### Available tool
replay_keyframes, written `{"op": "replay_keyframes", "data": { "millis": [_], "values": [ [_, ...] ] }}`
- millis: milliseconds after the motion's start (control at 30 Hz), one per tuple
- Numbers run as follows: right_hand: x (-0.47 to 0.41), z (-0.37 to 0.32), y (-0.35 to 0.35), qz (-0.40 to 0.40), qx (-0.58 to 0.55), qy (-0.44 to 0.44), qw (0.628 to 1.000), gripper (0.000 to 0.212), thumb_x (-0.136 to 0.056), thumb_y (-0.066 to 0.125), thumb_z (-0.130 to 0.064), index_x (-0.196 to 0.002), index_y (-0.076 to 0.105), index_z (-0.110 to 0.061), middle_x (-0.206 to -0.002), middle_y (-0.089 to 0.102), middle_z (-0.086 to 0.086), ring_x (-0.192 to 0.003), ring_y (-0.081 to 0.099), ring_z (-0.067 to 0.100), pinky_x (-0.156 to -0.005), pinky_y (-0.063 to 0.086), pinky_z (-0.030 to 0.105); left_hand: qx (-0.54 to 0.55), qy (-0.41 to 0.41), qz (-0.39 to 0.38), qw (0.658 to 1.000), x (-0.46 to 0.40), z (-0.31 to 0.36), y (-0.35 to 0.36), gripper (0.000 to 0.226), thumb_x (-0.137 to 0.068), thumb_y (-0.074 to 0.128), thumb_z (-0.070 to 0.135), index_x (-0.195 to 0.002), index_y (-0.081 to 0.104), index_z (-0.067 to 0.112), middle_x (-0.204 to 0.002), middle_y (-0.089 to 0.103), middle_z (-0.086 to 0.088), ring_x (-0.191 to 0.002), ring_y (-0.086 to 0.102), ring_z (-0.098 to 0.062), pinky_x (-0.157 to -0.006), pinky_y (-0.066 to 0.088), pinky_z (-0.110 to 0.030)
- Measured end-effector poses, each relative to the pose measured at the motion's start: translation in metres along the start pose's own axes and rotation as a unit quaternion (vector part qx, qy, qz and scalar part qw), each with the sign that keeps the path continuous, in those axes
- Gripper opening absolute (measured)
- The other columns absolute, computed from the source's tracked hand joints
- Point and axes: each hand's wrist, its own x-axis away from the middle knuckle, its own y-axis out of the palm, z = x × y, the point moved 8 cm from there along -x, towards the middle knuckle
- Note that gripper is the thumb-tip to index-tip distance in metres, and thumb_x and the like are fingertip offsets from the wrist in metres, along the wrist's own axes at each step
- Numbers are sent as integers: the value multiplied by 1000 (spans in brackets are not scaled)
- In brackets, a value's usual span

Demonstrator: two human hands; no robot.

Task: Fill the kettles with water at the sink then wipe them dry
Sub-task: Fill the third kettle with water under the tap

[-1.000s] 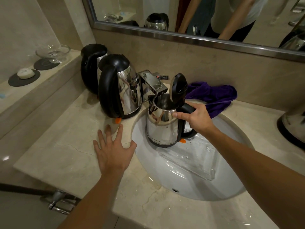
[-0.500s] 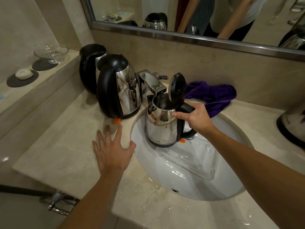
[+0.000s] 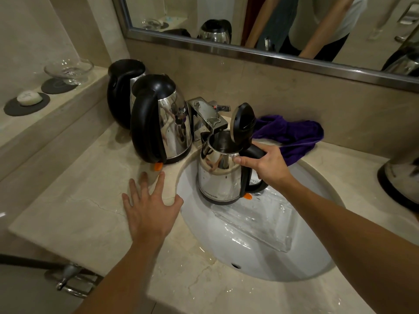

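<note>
Head view: small kettle (image 3: 218,175), lid up, held by its handle in the closed right hand (image 3: 268,165) beneath the faucet (image 3: 207,118), left hand (image 3: 150,209) flat, empty, left of it; keep mouth under spout.

A line of small dark print ran along the lower front of the open steel kettle (image 3: 218,177) held over the sink, just above its black base. The letters were too small and too blurred to make out. The white soap (image 3: 29,97) on the ledge bore a faint embossed mark, also unreadable. No other text, label or number could be read.
</note>
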Motion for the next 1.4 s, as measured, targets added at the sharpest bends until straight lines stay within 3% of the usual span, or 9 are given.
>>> {"op": "replay_keyframes", "data": {
  "millis": [100, 300, 467, 600, 767, 900, 1100, 1400],
  "values": [
    [0, -1, 0, -1, 1, 0, 1000, 43, -69, 84, -55, -102, 74, -29, -85, 72, -1, -81, 68, 16, -72, 53, 31, 1, -1, -1, 1000, 1, 1, -1, 79, -91, 32, 72, -161, 10, 41, -170, 9, -5, -156, 0, -33, -125, 6, -54],
    [1, 0, -1, 1, 2, 10, 1000, 49, -68, 85, -54, -105, 74, -24, -88, 73, 0, -82, 69, 16, -73, 52, 30, 6, -3, -9, 1000, 1, 1, -1, 79, -92, 31, 72, -161, 9, 41, -170, 8, -4, -156, -2, -32, -125, 4, -53],
    [1, -1, -1, 3, 17, 4, 1000, 51, -67, 84, -58, -106, 74, -25, -93, 74, 3, -92, 71, 23, -87, 59, 44, 2, -1, -11, 1000, 1, 1, -1, 79, -92, 30, 73, -161, 8, 42, -170, 7, -4, -156, -3, -32, -125, 5, -53],
    [1, -1, -1, 3, 20, 7, 1000, 52, -67, 83, -57, -106, 74, -24, -95, 75, 2, -94, 71, 22, -90, 59, 46, -3, 0, -14, 1000, 0, 0, 0, 80, -92, 28, 75, -161, 5, 42, -170, 5, -4, -156, -4, -32, -125, 5, -54],
    [1, -3, -1, 2, 16, 6, 1000, 48, -68, 83, -55, -103, 73, -23, -88, 72, 3, -82, 69, 18, -77, 55, 34, -2, 2, -15, 1000, 0, 0, 1, 80, -92, 28, 75, -161, 5, 42, -171, 5, -4, -156, -4, -33, -124, 4, -54],
    [1, -2, -1, 1, 15, 10, 1000, 51, -67, 83, -57, -104, 73, -22, -89, 73, 4, -83, 69, 20, -75, 55, 34, -3, 2, -14, 1000, 0, 0, 1, 80, -92, 28, 74, -161, 5, 42, -171, 5, -4, -156, -4, -33, -125, 5, -54],
    [3, -5, 0, -5, 2, 9, 1000, 42, -72, 83, -47, -104, 74, -21, -75, 69, -9, -64, 61, 0, -60, 45, 15, 4, 1, -8, 1000, 0, 0, 1, 80, -92, 32, 74, -161, 7, 42, -170, 7, -4, -156, -4, -33, -125, 4, -54],
    [3, -4, -1, 0, 2, 12, 1000, 42, -71, 83, -49, -101, 73, -23, -75, 68, -7, -63, 61, 0, -62, 46, 21, -2, -2, -10, 1000, -1, 1, 2, 80, -92, 30, 74, -161, 5, 42, -170, 5, -4, -156, -4, -32, -125, 3, -53]
  ]
}}
